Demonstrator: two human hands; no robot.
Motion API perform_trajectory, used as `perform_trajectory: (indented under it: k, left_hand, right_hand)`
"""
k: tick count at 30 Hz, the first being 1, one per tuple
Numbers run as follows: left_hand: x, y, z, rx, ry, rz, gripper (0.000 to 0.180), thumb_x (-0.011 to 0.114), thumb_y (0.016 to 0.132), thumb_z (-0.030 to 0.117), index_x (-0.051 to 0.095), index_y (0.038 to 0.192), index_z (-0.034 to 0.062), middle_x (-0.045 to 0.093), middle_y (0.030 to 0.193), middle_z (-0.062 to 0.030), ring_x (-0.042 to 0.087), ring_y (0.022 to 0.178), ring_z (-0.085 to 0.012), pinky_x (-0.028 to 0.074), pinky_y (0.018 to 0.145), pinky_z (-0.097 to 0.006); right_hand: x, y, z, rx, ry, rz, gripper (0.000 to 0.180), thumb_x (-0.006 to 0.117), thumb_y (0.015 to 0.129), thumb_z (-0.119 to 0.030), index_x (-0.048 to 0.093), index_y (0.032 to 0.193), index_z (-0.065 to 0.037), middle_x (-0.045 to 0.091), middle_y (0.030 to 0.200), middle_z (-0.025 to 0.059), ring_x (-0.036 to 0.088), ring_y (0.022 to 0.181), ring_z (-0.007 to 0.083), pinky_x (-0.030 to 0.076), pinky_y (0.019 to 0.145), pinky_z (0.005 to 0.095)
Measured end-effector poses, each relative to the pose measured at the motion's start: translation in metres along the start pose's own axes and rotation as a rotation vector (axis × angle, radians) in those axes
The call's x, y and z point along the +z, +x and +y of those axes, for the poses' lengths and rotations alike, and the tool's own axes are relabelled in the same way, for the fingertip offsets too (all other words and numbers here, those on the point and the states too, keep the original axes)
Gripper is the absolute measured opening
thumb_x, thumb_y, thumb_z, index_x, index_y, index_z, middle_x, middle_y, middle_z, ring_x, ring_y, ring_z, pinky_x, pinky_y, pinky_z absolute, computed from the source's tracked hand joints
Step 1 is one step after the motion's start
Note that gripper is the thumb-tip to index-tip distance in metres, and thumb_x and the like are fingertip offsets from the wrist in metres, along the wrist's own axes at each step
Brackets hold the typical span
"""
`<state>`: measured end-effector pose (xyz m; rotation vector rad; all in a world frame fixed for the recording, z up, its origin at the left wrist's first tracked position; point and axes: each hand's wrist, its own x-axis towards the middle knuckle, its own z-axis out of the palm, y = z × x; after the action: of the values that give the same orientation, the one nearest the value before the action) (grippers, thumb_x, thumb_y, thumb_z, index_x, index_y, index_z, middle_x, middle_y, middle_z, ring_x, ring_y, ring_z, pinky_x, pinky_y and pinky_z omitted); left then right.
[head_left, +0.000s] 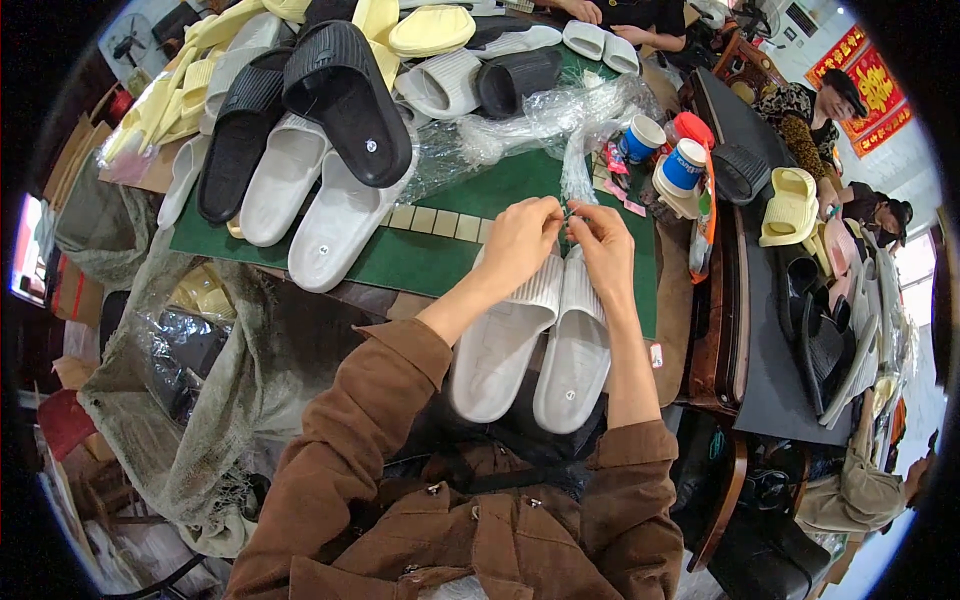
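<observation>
A pair of light grey slide sandals lies before me, toes pointing away: the left slide (492, 365) and the right slide (572, 370) are side by side at the table's near edge. Above their ribbed straps, my left hand (522, 240) and my right hand (603, 245) meet, fingertips pinched close together. Between the fingertips is something small and dark that I cannot make out. Just beyond them, the narrow end of a bundle of clear plastic strands (577, 175) reaches toward my fingers.
A green mat (410, 265) with a row of pale squares covers the table. Black (345, 105), grey and yellow slides are heaped at the far left. Blue-and-white cups (684, 165) stand right. Another table (775, 395) holds more slides; other people sit beyond. A mesh sack (180, 440) hangs left.
</observation>
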<state>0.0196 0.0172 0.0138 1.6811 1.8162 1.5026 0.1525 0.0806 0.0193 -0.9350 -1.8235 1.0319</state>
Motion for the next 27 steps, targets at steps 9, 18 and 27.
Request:
perform_trajectory:
  k: [9,18,27]
  left_hand:
    - [0.0,-0.004,0.002,-0.012,0.024,-0.041,0.015,0.061,0.084,0.016,0.063,0.086,0.0012,0.063,0.078,-0.0141,0.062,0.073,-0.0338,0.047,0.064,-0.042]
    - [0.002,-0.003,-0.002,-0.003,0.129,-0.239,0.017,0.061,0.08,0.017,0.063,0.086,0.0012,0.065,0.081,-0.0155,0.063,0.077,-0.034,0.048,0.069,-0.043]
    - [-0.005,0.003,0.021,-0.056,0.152,-0.451,0.051,0.063,0.08,0.027,0.053,0.119,-0.0051,0.068,0.087,-0.0167,0.065,0.082,-0.0344,0.05,0.072,-0.044]
  right_hand:
    - [-0.003,0.004,0.011,-0.117,-0.046,-0.061,0.011,0.063,0.087,-0.005,0.063,0.095,0.002,0.06,0.093,0.004,0.058,0.08,0.0089,0.047,0.07,0.023]
    - [-0.013,0.022,0.005,-0.095,-0.032,0.122,0.012,0.059,0.088,-0.011,0.06,0.091,0.001,0.057,0.084,0.0058,0.052,0.072,0.0118,0.043,0.064,0.0265]
    - [-0.015,0.03,-0.034,-0.204,-0.212,0.037,0.011,0.06,0.085,-0.008,0.063,0.083,0.002,0.061,0.087,0.0096,0.058,0.072,0.017,0.046,0.065,0.0281]
